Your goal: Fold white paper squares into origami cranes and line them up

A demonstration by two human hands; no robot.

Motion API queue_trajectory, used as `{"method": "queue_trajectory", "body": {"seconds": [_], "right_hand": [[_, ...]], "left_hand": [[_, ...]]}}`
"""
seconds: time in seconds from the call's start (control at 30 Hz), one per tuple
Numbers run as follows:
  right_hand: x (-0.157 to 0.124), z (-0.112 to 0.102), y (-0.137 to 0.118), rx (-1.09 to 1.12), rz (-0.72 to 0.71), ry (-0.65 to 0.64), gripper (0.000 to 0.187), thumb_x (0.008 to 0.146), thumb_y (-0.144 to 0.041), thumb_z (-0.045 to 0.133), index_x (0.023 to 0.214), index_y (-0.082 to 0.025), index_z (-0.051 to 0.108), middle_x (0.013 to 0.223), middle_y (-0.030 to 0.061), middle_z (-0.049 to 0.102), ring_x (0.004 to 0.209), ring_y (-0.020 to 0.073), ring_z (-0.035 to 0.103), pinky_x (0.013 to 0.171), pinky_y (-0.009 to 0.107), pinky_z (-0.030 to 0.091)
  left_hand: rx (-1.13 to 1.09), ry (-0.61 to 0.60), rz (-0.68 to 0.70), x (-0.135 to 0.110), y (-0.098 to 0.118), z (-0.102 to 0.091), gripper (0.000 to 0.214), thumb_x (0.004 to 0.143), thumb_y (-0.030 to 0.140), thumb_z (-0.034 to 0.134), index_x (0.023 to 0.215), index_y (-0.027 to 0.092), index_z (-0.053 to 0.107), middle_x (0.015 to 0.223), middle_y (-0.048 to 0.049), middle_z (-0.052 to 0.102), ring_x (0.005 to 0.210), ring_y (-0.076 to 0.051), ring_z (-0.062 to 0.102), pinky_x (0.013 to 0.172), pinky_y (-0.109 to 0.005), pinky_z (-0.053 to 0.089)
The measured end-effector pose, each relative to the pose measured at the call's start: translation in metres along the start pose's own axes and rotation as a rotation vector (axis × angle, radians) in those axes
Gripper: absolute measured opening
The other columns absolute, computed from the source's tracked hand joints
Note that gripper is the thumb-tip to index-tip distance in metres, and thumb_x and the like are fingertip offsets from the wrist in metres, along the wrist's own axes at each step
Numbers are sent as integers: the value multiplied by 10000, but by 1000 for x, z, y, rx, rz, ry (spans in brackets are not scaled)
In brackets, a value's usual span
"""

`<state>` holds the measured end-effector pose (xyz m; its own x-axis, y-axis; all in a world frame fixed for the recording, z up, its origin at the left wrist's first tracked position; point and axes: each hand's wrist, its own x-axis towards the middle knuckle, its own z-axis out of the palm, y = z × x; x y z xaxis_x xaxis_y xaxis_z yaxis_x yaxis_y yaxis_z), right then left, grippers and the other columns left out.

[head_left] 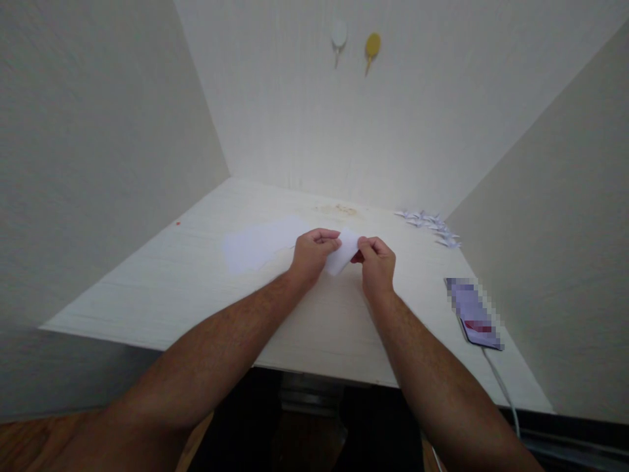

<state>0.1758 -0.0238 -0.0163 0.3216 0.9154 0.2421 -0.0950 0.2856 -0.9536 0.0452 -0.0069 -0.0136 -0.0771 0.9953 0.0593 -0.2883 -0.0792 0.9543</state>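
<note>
A small piece of white paper (343,254) is held up between my two hands, tilted above the table. My left hand (315,252) pinches its left edge between thumb and fingers. On the opposite edge, the thumb and fingers of my right hand (377,259) are closed. Whether the piece is folded is too hard to make out. Left of my hands, white paper sheets (255,246) lie flat on the table, partly behind my left hand.
Several small folded white paper figures (432,226) cluster at the back right of the white table (162,288). A phone (474,314) with a cable (504,390) lies near the right edge. Walls enclose three sides; two hooks, white (339,34) and yellow (373,46), hang on the back one.
</note>
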Motion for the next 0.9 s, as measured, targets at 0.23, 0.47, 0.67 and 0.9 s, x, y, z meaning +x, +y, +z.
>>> {"method": "queue_trajectory", "body": {"seconds": [0.23, 0.47, 0.67, 0.9], "right_hand": [[6, -2, 2, 60, 175, 32, 251, 724, -417, 686, 809, -194, 607, 672, -11, 644, 587, 133, 615, 516, 249, 490], [5, -2, 17, -180, 134, -170, 361, 715, -500, 711, 613, -181, 577, 529, -12, 603, 497, 121, 559, 523, 252, 461], [14, -2, 7, -394, 74, -224, 332, 732, -458, 652, 576, -186, 543, 498, -28, 569, 460, 104, 496, 459, 221, 345], [36, -17, -11, -638, 30, -357, 258, 714, -368, 649, 558, -183, 560, 491, -30, 557, 464, 98, 460, 472, 226, 318]], "left_hand": [[19, 129, -43, 9, -7, -8, 259, 587, 243, 766, 827, 162, 713, 704, -12, 678, 631, -130, 587, 607, -259, 457], [32, 50, -56, 4, -9, -5, 295, 620, 246, 750, 897, 154, 710, 702, -14, 677, 608, -130, 593, 588, -263, 472], [167, 21, -91, 6, -11, -13, 335, 613, 246, 752, 932, 149, 716, 705, -22, 677, 594, -129, 589, 580, -264, 469], [196, -299, -214, 18, -2, -9, 199, 584, 243, 738, 586, 162, 556, 549, 9, 560, 493, -104, 523, 508, -240, 425]]}}
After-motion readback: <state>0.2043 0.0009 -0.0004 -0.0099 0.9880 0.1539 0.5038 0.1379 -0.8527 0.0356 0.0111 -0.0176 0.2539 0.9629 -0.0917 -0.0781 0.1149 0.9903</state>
